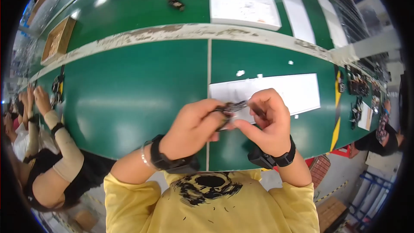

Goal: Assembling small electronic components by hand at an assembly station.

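At the far left, an open wooden box (67, 39) sits beyond the pale ledge, and nearer, a co-worker's hand (42, 100) is raised above a pale sleeve (70, 149). Bare green tabletop (129, 86) stretches from there toward the middle.

The person's left forearm rises from the near edge, slanting right and away, with a thin bracelet (144, 157) and a black wrist strap (166, 155). The left hand (194, 125) is turned back-up, its fingers bent and closed around a dark, wiry bundle (233, 108), with the thumb lying along it. The bundle is held above the table between the two hands, its grey strands pointing right; blur hides its details.

The right forearm slants left and away, also wearing a black strap (285, 159). The right hand (272, 123) has curled fingers and a thumb stretched left toward the bundle, a gap showing between them; whether they grip it cannot be told. Behind this hand lies a white sheet (297, 90), and farther right, yellow-black tape (335, 123) and dark parts (358, 84).
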Demonstrator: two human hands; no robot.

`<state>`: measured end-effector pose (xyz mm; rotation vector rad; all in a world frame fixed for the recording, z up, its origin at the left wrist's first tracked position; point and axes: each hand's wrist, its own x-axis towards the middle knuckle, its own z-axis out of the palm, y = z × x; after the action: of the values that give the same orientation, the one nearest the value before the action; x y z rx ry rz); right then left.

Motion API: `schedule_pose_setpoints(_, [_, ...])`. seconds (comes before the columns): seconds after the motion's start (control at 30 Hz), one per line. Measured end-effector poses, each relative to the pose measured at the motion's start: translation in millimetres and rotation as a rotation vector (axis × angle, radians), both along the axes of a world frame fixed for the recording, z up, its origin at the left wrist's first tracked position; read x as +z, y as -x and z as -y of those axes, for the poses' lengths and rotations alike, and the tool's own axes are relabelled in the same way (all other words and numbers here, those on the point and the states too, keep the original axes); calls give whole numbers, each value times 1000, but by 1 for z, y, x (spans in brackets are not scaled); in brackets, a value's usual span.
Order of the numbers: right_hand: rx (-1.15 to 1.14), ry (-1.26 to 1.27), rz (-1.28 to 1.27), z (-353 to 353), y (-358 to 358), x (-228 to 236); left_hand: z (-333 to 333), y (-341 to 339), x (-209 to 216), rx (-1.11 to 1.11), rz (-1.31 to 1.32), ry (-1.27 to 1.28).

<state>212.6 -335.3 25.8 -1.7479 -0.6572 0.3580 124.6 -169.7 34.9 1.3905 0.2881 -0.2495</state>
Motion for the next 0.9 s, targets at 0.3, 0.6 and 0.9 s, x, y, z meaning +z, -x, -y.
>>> schedule_pose_setpoints(0.3, [-670,500,666,152,-112,1,-134,65,-25,702,89,-570])
schedule_pose_setpoints(0.6, [-705,963,369,233,-190,-13,-308,151,-62,484,-321,-1450])
schedule_pose_setpoints(0.9, [-254,364,568,100,-77,47,-65,41,7,171,139,-254])
